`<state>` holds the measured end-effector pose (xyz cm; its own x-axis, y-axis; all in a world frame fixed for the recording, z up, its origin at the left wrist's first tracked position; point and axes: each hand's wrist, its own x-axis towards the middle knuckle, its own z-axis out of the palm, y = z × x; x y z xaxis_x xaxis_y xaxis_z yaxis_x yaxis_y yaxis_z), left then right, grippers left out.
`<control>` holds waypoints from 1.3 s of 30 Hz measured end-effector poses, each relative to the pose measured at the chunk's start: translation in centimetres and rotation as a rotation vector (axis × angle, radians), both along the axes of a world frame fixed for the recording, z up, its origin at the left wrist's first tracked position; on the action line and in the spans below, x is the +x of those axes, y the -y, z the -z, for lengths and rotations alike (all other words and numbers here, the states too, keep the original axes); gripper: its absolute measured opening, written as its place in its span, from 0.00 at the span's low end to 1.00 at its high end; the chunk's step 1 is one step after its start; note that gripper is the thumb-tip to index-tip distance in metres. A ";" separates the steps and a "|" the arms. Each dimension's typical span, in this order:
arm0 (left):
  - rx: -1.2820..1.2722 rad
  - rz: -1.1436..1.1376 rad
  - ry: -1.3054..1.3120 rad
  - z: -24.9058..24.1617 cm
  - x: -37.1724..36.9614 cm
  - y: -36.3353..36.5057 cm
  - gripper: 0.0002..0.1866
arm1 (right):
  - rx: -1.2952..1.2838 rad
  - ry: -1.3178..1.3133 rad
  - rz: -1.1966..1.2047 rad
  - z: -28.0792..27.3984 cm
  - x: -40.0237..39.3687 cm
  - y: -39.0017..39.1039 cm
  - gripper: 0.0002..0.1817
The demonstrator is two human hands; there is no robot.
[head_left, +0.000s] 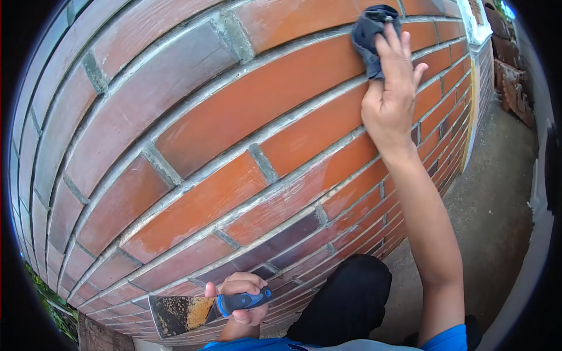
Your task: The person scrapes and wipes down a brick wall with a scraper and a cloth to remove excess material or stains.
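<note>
My left hand, low in the view, is wrapped round the dark blue-and-black handle of a putty knife. Its wide metal blade points left and carries yellowish-brown stains. Higher up, at the end of my stretched arm, my right hand presses a bunched dark grey cloth against the brick wall. My fingers lie over the cloth's right side. Some of the orange bricks around it look wet and shiny, while others bear a pale, whitish film. Grey mortar fills the joints between them.
My bent knee in dark trousers is close to the wall's lower part. A concrete floor runs along the right. At the wall's right end stands a white trim post, with stacked reddish-brown pieces beyond it. Green plants show at lower left.
</note>
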<state>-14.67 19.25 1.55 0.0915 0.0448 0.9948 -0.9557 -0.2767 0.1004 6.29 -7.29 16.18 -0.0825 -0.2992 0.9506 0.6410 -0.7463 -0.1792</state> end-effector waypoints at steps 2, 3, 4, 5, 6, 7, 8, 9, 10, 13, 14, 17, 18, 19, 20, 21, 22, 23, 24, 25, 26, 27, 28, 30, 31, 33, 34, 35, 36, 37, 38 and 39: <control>-0.048 0.040 -0.050 0.8 -0.4 0.0 0.39 | 0.315 -0.105 -0.010 -1.5 4.9 3.7 0.25; -0.095 0.071 -0.050 1.4 -0.4 0.8 0.38 | 0.307 -0.092 -0.094 -2.9 3.7 3.3 0.24; -0.068 0.088 -0.049 1.8 -0.2 1.9 0.39 | 0.297 -0.075 -0.182 -5.6 1.8 1.6 0.23; -0.039 0.099 -0.047 2.2 0.0 2.9 0.39 | 0.157 0.037 -0.174 -7.3 -1.1 -1.5 0.22; -0.007 0.109 -0.048 2.4 0.1 3.4 0.40 | 0.019 0.144 -0.164 -7.8 -4.5 -5.9 0.21; 0.108 0.103 -0.076 2.5 0.4 3.3 0.39 | -0.144 0.289 -0.376 -7.4 -7.4 -11.1 0.17; 0.224 0.099 -0.108 2.8 0.8 3.1 0.37 | -0.310 0.426 -0.583 -6.3 -10.2 -15.5 0.16; 0.258 0.119 -0.121 2.8 1.0 3.4 0.36 | -0.632 0.462 -0.502 -5.0 -12.4 -18.0 0.18; 0.291 0.139 -0.135 2.9 1.2 3.6 0.36 | -0.652 0.440 -0.562 -4.1 -13.2 -19.3 0.20; -0.052 0.316 0.033 3.5 2.7 7.5 0.35 | -0.446 0.483 -0.360 -7.7 -8.8 -14.2 0.11; -0.064 0.328 -0.012 4.2 2.6 7.2 0.35 | -0.348 0.418 -0.283 -9.0 -6.6 -10.5 0.12; -0.064 0.342 -0.135 6.2 1.3 5.5 0.35 | 0.085 0.119 -0.055 -10.1 4.5 5.6 0.19; -0.044 0.342 -0.159 6.2 0.9 5.1 0.35 | 0.231 0.050 -0.067 -9.2 8.8 11.0 0.21; -0.024 0.349 -0.171 6.2 1.0 5.0 0.35 | 0.473 -0.370 -0.044 -8.3 8.6 13.3 0.21; -0.041 0.369 -0.185 6.5 1.0 5.1 0.35 | 0.451 -0.217 -0.096 -6.7 12.6 16.3 0.22; -0.054 0.391 -0.202 6.9 1.2 5.2 0.35 | 0.456 -0.193 -0.125 -6.6 12.0 15.7 0.23; -0.067 0.410 -0.224 6.9 1.2 5.5 0.35 | 0.461 -0.175 -0.153 -6.6 9.7 13.2 0.23; -0.066 0.420 -0.213 6.8 1.0 5.9 0.35 | 0.333 -0.111 -0.333 -6.6 7.4 10.7 0.25; -0.059 0.427 -0.204 5.9 1.1 6.6 0.34 | 0.298 -0.227 -0.422 -6.3 3.4 6.4 0.22; -0.056 0.427 -0.192 5.3 1.1 7.2 0.34 | 0.015 0.100 -0.227 -5.1 1.1 2.2 0.22; -0.009 0.453 -0.171 5.1 1.3 7.3 0.33 | -0.128 0.185 -0.361 -2.6 -1.9 -1.9 0.18; 0.039 0.479 -0.151 4.9 1.4 7.2 0.31 | -0.284 0.252 -0.517 0.0 -4.9 -6.1 0.14; 0.078 0.503 -0.123 5.0 1.4 7.3 0.30 | -0.443 0.294 -0.676 2.6 -8.0 -10.2 0.11; 0.111 0.443 -0.145 6.5 1.3 7.1 0.27 | -0.555 0.268 -0.645 6.9 -8.4 -11.3 0.10; 0.131 0.494 -0.181 7.0 1.0 6.3 0.26 | -0.612 0.255 -0.630 9.0 -8.5 -11.9 0.09; 0.104 0.525 -0.229 7.3 0.4 5.6 0.25 | -0.446 0.062 -0.448 8.2 -6.1 -4.6 0.12; 0.058 0.513 -0.252 7.4 -0.3 5.7 0.24 | -0.254 -0.045 -0.152 8.0 -3.6 -0.8 0.17; 0.029 0.487 -0.239 7.2 -0.5 6.3 0.26 | -0.054 -0.156 -0.053 8.7 -0.1 3.4 0.20; 0.000 0.459 -0.226 7.0 -0.7 6.9 0.28 | 0.110 -0.231 -0.039 9.9 1.7 5.2 0.22; -0.006 0.407 -0.188 6.1 -0.6 7.8 0.32 | 0.272 -0.305 -0.034 11.1 3.6 7.0 0.24; -0.011 0.357 -0.143 5.6 -0.5 8.3 0.37 | 0.399 -0.336 -0.119 11.7 4.0 7.4 0.24; 0.017 0.439 -0.197 5.7 -0.6 7.9 0.32 | 0.316 -0.306 -0.156 11.5 2.0 5.2 0.24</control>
